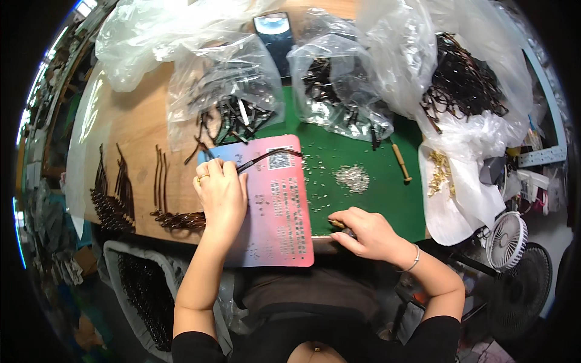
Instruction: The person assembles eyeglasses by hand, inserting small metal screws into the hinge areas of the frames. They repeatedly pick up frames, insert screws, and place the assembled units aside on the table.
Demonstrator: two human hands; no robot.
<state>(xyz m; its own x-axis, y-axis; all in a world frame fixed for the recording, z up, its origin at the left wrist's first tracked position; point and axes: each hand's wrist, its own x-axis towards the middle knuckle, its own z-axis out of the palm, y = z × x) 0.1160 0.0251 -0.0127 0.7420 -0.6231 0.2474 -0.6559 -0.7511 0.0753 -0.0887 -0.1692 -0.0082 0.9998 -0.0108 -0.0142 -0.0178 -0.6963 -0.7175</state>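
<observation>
My left hand (223, 190) is closed on a dark brown eyeglass temple (269, 157), whose curved end points right. It is over a blue-and-pink printed pad (279, 233). On the right, near the table's front edge, my right hand (369, 233) pinches a small brass-and-dark piece (336, 224); most of that is hidden by the fingers. A loose pile of tiny silver metal parts (352, 179) lies on the green mat (387, 206) beyond the right hand. More brown temples (181, 220) lie in a row just left of my left hand.
Clear bags (227, 69) of temples stand along the back, beside a phone (273, 42). A brass-coloured rod-shaped tool (401, 162) lies on the mat's right side. Gold parts (440, 172) rest on white plastic, near a white fan (507, 241). Stacked temples (112, 209) lie far left.
</observation>
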